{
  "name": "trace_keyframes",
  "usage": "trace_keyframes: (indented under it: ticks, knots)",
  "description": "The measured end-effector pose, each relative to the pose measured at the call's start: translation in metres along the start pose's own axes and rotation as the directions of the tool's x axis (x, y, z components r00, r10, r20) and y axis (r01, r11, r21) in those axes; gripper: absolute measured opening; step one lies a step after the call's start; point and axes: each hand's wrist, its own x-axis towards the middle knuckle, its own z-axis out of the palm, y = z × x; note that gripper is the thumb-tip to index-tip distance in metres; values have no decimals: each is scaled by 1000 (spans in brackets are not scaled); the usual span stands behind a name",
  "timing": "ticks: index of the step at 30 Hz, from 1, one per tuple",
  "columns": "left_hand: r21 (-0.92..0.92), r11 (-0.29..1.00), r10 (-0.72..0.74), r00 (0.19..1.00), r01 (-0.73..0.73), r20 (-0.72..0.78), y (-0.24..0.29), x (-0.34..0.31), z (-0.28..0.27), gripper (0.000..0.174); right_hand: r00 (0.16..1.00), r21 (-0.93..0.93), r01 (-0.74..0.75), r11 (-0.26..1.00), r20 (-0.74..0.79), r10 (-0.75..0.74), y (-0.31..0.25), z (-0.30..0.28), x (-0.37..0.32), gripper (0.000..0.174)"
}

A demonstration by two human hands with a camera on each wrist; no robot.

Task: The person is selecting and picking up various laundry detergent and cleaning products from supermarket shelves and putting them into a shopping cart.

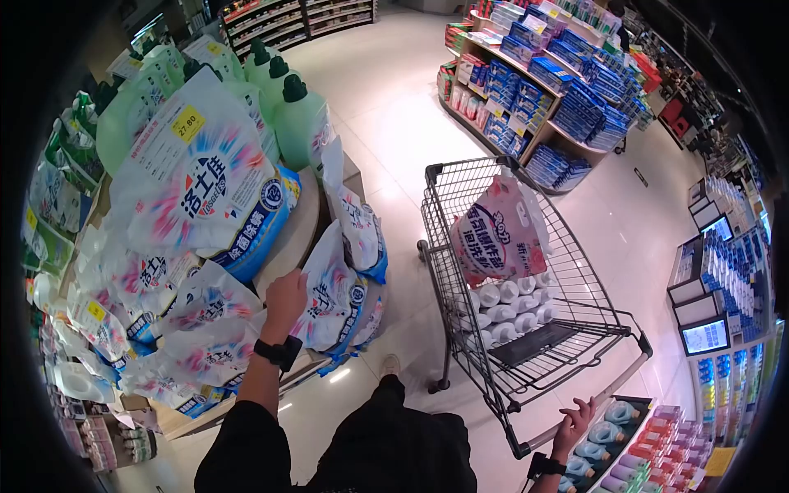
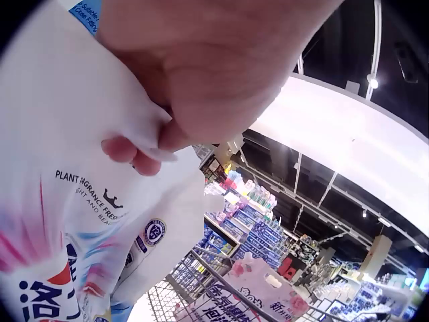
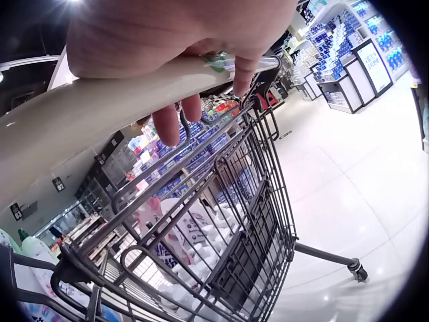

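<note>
My left hand [image 1: 284,306] grips the top of a white laundry detergent bag [image 1: 326,304] at the display's near corner. In the left wrist view, the fingertips [image 2: 120,149] curl around the bag's white plastic top; its lower part is out of that view. My right hand [image 1: 573,425] rests on the shopping cart's handle [image 1: 618,384]. Its fingers [image 3: 165,125] hang loosely over the bar in the right wrist view. Inside the cart [image 1: 575,238] are a pink printed pack [image 1: 503,234] and several white bottles [image 1: 503,312].
More white detergent bags [image 1: 205,304] crowd the display at left, with a large one [image 1: 201,177] priced 27.80 above them. Green jugs [image 1: 297,119] stand behind. Shelves of blue boxes [image 1: 526,90] are at the back. Bottles in a low rack [image 1: 608,434] flank the cart handle.
</note>
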Motion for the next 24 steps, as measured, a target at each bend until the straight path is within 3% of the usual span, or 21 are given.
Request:
trace_keyframes:
  ticks: [2,10,12,17,18,19,20,24]
  knots:
    - [-261,965,-36,999,26,-30,-3,-1,-2,26,1000,3,-8,1000,17,8,2,1,7,20]
    - [-195,980,-50,992,27,-116,25,12,-7,25,999,55,38,998,33,-40,8,7,36,21]
    - [-173,984,-1,983,-32,-186,19,16,-3,24,996,62,76,995,45,-79,22,10,39,21]
    - [-265,948,160,984,-176,-82,26,6,-12,20,990,50,123,991,57,-126,42,19,45,20]
    - [-251,930,239,959,-270,-150,30,5,-13,19,988,48,134,990,65,-137,50,22,45,19]
    - [-239,939,213,964,-246,-157,31,4,-13,19,987,39,143,989,74,-145,32,21,53,19]
    - [-245,926,257,956,-286,-144,33,3,-12,19,945,-77,327,942,36,-325,15,17,59,26]
    - [-203,898,354,914,-391,-199,35,2,-12,23,929,-110,369,923,61,-364,17,21,64,25]
